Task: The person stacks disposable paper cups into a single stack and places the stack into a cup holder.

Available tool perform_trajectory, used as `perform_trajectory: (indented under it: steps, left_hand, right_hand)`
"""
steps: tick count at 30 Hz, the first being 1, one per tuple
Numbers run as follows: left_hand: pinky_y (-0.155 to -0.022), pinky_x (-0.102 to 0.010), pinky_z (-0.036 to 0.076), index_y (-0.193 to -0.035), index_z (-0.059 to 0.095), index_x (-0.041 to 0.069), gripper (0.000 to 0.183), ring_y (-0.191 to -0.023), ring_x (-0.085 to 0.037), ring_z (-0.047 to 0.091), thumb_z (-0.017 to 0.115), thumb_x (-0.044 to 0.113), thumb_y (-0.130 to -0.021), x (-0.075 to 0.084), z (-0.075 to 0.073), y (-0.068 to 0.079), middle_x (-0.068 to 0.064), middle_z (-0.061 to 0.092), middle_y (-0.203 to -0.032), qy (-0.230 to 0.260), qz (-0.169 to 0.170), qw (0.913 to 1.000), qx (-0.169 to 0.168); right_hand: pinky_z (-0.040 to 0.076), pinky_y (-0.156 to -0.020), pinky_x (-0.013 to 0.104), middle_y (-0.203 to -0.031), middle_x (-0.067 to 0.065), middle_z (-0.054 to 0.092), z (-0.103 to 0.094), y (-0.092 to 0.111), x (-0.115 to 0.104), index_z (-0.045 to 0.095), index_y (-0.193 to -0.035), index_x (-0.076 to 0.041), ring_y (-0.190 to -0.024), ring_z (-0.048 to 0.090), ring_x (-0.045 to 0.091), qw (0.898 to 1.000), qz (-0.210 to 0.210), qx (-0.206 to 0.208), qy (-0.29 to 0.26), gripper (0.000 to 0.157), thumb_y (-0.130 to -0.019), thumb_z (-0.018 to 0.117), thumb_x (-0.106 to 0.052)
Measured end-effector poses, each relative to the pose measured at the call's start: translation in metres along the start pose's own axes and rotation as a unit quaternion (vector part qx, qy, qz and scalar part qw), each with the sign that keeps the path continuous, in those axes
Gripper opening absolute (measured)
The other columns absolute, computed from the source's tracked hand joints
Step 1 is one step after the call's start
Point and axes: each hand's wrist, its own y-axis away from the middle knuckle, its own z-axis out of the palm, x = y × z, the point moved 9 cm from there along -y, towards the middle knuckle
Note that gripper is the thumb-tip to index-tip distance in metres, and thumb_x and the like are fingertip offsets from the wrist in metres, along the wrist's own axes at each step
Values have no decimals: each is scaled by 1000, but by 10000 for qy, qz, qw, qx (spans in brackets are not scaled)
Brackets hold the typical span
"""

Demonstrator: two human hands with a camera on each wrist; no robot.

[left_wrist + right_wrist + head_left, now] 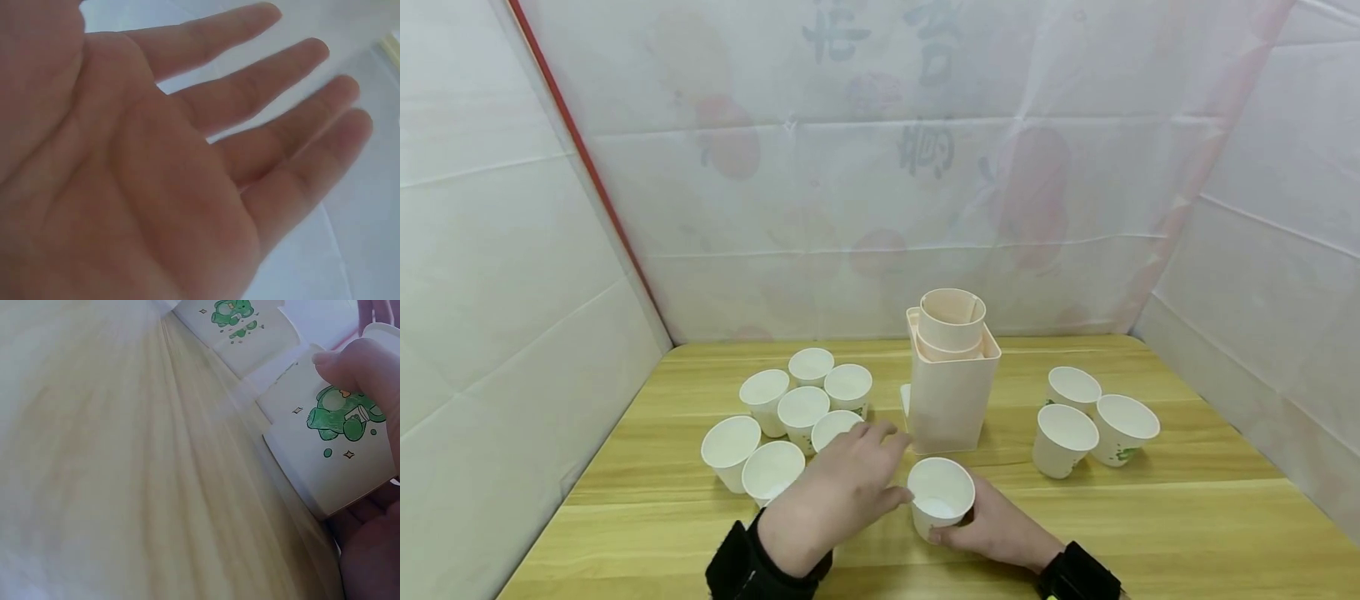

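My right hand (1003,525) grips a white paper cup (936,521) near the front of the table, thumb on the near side. In the right wrist view, green cartoon figures decorate this paper cup (337,462), which the right thumb (356,365) presses. My left hand (850,483) hovers just left of it, its thumb near the rim; whether they touch I cannot tell. Its palm (169,187) shows bare in the left wrist view, fingers extended and spread. Behind the held cup stands a cream square container (951,408) with a round tube (951,321) upright in its top.
Several white paper cups (763,396) stand upright at the left, partly hidden by my left hand. Three more cups (1063,437) stand close together at the right. Pale cloth walls (880,192) enclose the wooden table (1187,533) at the back and sides.
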Motion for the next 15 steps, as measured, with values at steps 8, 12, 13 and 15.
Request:
perform_trajectory:
  steps: [8,12,13,15]
  left_hand:
    - [-70,-45,48,-105,55,5,47,-88,-33,54,74,36,-74,-44,-7,11,-13,58,-101,-189,-1120,9934,139]
    - [-68,-46,47,-101,55,4,47,-86,-34,54,75,36,-73,-52,-8,12,-14,58,-98,-293,-1301,9909,201]
    - [-68,-46,46,-101,55,3,48,-86,-33,53,75,37,-72,-53,-7,12,-14,58,-96,-317,-1359,9901,182]
    - [-68,-46,46,-102,55,2,52,-86,-33,53,75,39,-72,-56,-5,13,-14,58,-94,-417,-1500,9877,119]
  right_hand:
    - [42,-90,33,-118,5,54,-1,-1,3,40,-128,-20,-105,51,23,9999,45,65,97,62,-76,74,-21]
    - [41,-90,32,-117,3,54,-4,0,5,39,-127,-21,-105,51,22,9995,185,166,182,64,-75,75,-23]
    - [41,-90,32,-117,3,54,-4,0,5,39,-127,-21,-105,51,22,9995,204,172,182,64,-74,75,-23]
    - [42,-90,33,-118,3,53,-4,0,6,39,-127,-21,-105,51,21,9995,214,172,185,64,-75,75,-23]
